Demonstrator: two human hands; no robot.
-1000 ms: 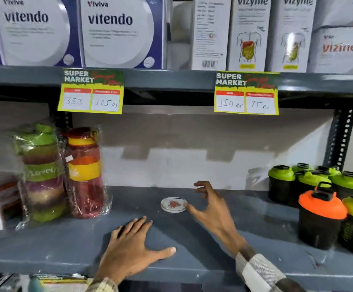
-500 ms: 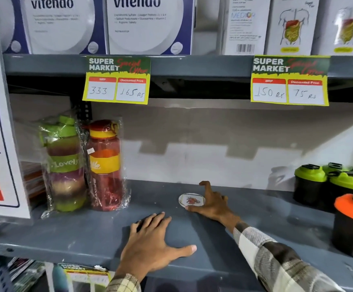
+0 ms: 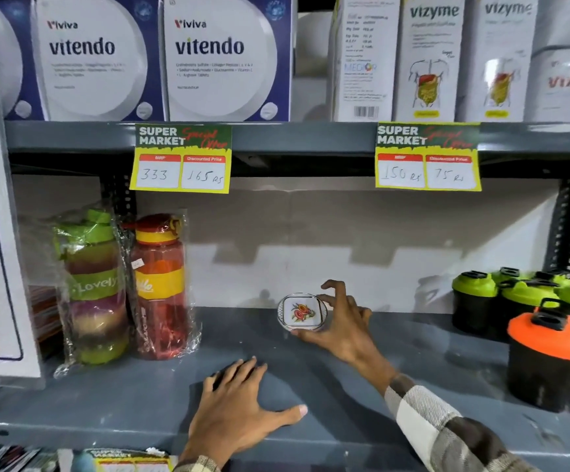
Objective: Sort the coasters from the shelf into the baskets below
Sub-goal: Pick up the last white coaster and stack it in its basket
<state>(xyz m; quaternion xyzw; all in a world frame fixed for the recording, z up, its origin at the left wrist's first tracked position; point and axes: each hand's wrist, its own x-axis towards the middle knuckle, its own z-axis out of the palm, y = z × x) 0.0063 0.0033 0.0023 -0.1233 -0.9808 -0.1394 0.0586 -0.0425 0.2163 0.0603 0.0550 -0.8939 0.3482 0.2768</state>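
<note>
A round white coaster (image 3: 301,312) with a red and green flower print is tilted up on edge near the back of the grey shelf (image 3: 161,396). My right hand (image 3: 343,323) grips it, thumb under its lower rim and fingers on its right side. My left hand (image 3: 239,408) lies flat, palm down, fingers spread, on the shelf's front part. No baskets are in view.
Two wrapped water bottles, one green (image 3: 91,287) and one red (image 3: 161,284), stand at the left. Black shakers with green lids (image 3: 528,301) and one with an orange lid (image 3: 549,359) stand at the right. Price tags (image 3: 181,158) hang from the upper shelf of boxes.
My right hand reached the coaster, closed on it and tipped it up from lying flat. My left hand stayed flat on the shelf. The camera moved closer.
</note>
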